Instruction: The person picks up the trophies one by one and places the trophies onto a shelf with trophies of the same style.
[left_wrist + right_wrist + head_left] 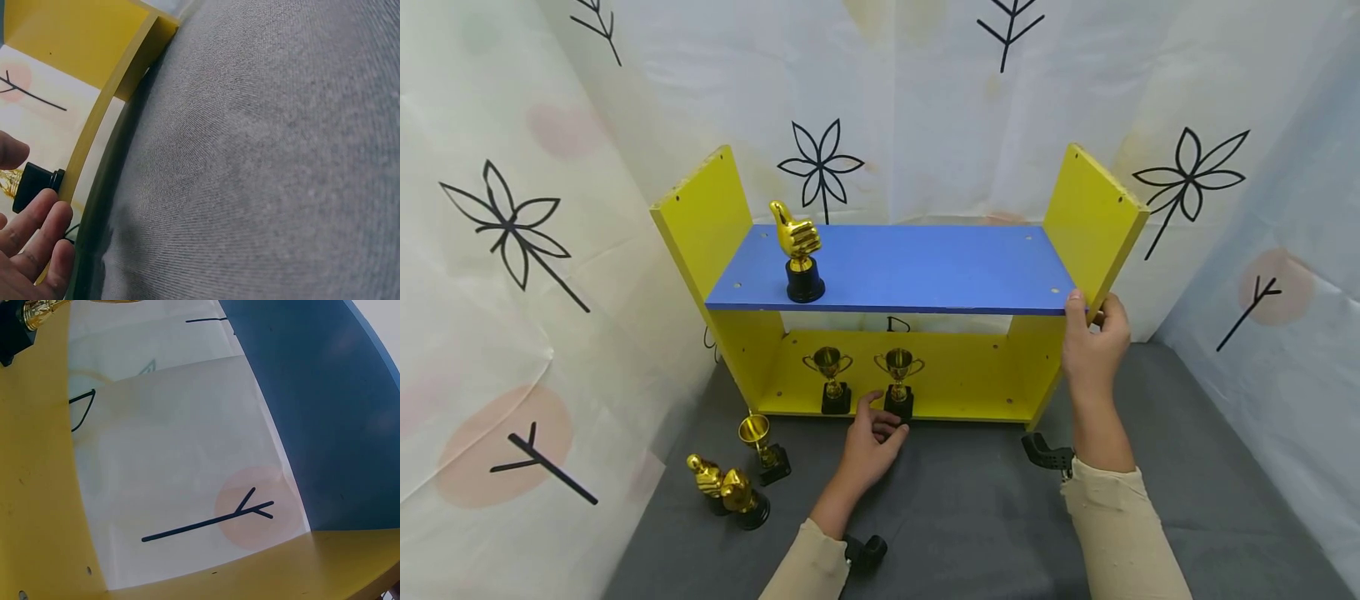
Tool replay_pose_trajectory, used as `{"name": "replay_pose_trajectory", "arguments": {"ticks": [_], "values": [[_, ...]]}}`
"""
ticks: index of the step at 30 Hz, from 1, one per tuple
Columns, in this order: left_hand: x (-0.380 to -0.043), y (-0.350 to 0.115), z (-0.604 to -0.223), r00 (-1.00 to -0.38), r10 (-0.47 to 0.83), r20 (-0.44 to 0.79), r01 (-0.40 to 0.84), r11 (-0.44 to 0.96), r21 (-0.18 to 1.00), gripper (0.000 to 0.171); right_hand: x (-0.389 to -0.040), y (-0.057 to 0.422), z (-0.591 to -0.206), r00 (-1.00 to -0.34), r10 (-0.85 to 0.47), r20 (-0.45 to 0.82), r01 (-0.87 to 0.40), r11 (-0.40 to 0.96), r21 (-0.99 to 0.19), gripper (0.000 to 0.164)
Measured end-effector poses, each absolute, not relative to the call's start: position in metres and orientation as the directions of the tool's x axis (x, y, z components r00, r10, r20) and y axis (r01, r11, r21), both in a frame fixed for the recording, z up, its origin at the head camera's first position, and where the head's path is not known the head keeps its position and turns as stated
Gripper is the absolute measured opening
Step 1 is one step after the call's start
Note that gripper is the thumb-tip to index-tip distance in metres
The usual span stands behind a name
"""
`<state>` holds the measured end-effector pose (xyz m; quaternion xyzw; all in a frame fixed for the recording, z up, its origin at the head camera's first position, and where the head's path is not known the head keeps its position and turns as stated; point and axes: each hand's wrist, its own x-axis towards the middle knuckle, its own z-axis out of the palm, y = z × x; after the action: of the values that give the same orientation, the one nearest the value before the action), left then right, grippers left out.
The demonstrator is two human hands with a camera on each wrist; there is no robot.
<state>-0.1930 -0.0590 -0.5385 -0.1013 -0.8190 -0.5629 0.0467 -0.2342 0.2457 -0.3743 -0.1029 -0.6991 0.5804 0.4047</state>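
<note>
My left hand (pixel 871 442) is at the front edge of the lower yellow board, its fingers loosely bent beside the black base of a gold trophy cup (pixel 899 371). In the left wrist view, its thumb stands apart from the fingers (pixel 39 240), which overlap the edge of that base (pixel 36 184). Another trophy cup (pixel 828 367) stands just left on the same board. My right hand (pixel 1093 342) grips the yellow side panel (pixel 1093 221) where it meets the blue shelf (pixel 925 262), thumb in front and other fingers partly hidden behind. A gold thumbs-up trophy (pixel 800 246) stands on the blue shelf, toward the left.
On the grey cloth (pixel 970 517), left of the rack, stand another trophy cup (pixel 767 450) and two gold figure trophies, one (pixel 743 497) in front of the other (pixel 706 479). Patterned white fabric (pixel 932 108) hangs close behind and at both sides.
</note>
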Motion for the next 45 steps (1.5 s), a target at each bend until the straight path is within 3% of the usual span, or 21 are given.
{"name": "replay_pose_trajectory", "arguments": {"ticks": [45], "values": [[-0.169, -0.084, -0.536, -0.987, 0.075, 0.144, 0.161, 0.363, 0.918, 0.068, -0.232, 0.243, -0.374, -0.647, 0.605, 0.464, -0.350, 0.305, -0.886, 0.025]]}}
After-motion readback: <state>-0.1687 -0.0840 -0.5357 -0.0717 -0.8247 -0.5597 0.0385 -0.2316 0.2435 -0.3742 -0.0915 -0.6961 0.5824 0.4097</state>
